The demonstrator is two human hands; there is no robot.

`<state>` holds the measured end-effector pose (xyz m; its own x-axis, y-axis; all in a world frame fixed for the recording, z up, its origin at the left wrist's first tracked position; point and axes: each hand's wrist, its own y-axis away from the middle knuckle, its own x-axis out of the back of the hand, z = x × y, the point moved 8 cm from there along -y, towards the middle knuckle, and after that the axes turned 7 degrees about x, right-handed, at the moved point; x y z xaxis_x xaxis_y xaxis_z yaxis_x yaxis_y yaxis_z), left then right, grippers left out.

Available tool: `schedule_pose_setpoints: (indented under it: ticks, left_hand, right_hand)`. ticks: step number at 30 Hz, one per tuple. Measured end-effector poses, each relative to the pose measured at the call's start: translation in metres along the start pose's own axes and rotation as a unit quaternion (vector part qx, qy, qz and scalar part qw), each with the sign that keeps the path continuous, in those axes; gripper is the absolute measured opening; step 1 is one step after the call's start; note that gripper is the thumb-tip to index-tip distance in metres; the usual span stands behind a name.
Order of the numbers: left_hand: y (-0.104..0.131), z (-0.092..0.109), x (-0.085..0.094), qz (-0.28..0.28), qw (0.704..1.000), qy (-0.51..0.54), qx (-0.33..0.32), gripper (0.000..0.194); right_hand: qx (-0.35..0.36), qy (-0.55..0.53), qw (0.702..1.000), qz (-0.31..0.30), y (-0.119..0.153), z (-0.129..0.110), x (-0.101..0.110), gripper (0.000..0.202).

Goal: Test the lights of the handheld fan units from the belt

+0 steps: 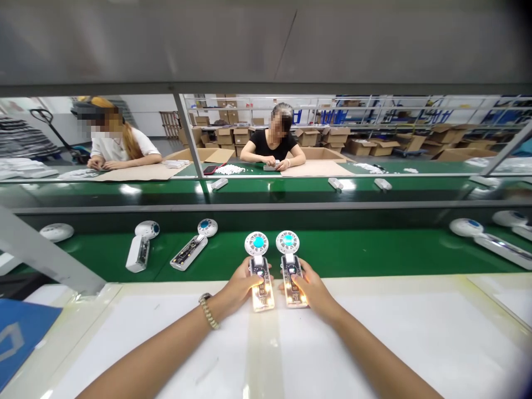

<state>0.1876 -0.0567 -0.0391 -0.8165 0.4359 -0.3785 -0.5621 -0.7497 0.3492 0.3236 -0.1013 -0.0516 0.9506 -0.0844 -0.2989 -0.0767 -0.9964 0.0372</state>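
Note:
My left hand (241,287) is closed round a white handheld device (262,296), its thumb on the exposed circuit board. A matching device (295,293) is gripped in my right hand (315,288), the thumb also pressed on its board. Each device has a round white head with a blue centre, pointing away from me, and orange-yellow lights glow in both lower bodies. The two devices are side by side with a small gap, above the near edge of the white worktop (353,338).
Similar devices lie on the green conveyor belt (361,255), including an open one (189,252) at left and another (507,249) at right. Metal posts (45,252) frame the bench. Two people (274,144) work across the line. A blue item (25,338) lies at lower left.

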Motion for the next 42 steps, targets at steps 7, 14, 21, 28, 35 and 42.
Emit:
schedule_pose_setpoints:
  ticks: [7,14,21,28,35,42]
  left_hand:
    - [0.001,0.001,-0.001,-0.005,1.0,-0.016,-0.017,0.04]
    - [0.002,0.002,-0.005,-0.013,0.998,-0.046,-0.027,0.047]
    - [0.004,0.001,-0.008,-0.03,0.997,-0.066,-0.019,0.049]
    - [0.001,-0.004,-0.006,-0.055,0.997,-0.053,-0.02,0.049]
    - [0.003,-0.002,-0.007,-0.042,0.997,-0.059,-0.02,0.051]
    - [0.001,-0.004,-0.006,-0.057,0.996,-0.06,-0.028,0.05]
  right_hand:
    - [0.029,0.018,0.999,-0.022,-0.001,-0.001,-0.001,0.045]
    - [0.083,0.086,0.991,-0.06,0.004,-0.013,-0.005,0.043]
    - [0.09,0.076,0.99,-0.073,0.005,-0.012,-0.009,0.038]
    - [0.066,0.023,0.996,-0.061,0.004,-0.008,-0.009,0.041]
    - [0.071,0.011,0.995,-0.064,0.002,-0.008,-0.011,0.041]
    - [0.076,-0.008,0.994,-0.074,0.002,-0.009,-0.013,0.038]
